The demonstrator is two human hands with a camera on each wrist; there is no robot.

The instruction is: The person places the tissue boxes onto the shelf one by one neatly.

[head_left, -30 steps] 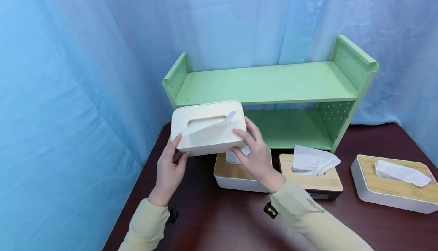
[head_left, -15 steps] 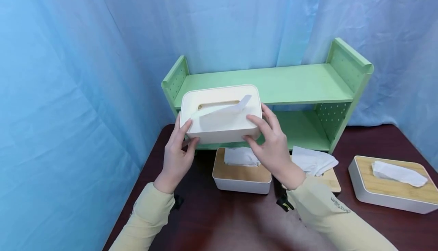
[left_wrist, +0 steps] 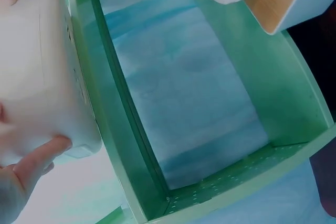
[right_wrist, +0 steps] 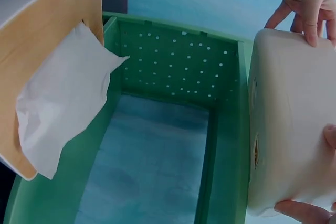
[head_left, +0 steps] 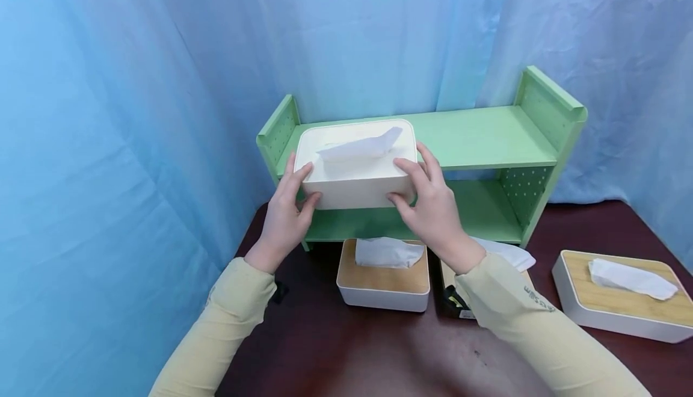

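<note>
Against the blue curtain (head_left: 108,114), the green two-tier shelf (head_left: 487,135) serves as the landmark. At its left end, the left hand (head_left: 284,219) grips the left short side of a cream tissue box (head_left: 357,171), thumb on the front face and fingers curled round the end. The left-wrist view shows the same hold from below, fingertips pressed into the box's rounded corner (left_wrist: 47,145). The box sits level at the left part of the shelf's top tier, its front part overhanging the edge; whether its base already rests on the board cannot be told for sure. A tissue (head_left: 360,144) pokes up from its top slot.

The right hand (head_left: 433,207) clasps the box's right end, thumb under the front lower corner and fingers spread over the top edge. A hand on each short end probably keeps the wide box square to the shelf.

Below the shelf, on the dark brown table (head_left: 352,355), stands a white tissue box with a wooden lid (head_left: 383,280), just in front of the lower tier. To its right a second wooden-lidded box (head_left: 500,258) is mostly hidden by the right sleeve (head_left: 530,331). Well right of the shelf lies a third, larger wooden-lidded box (head_left: 622,301), its tissue lying flat.
</note>
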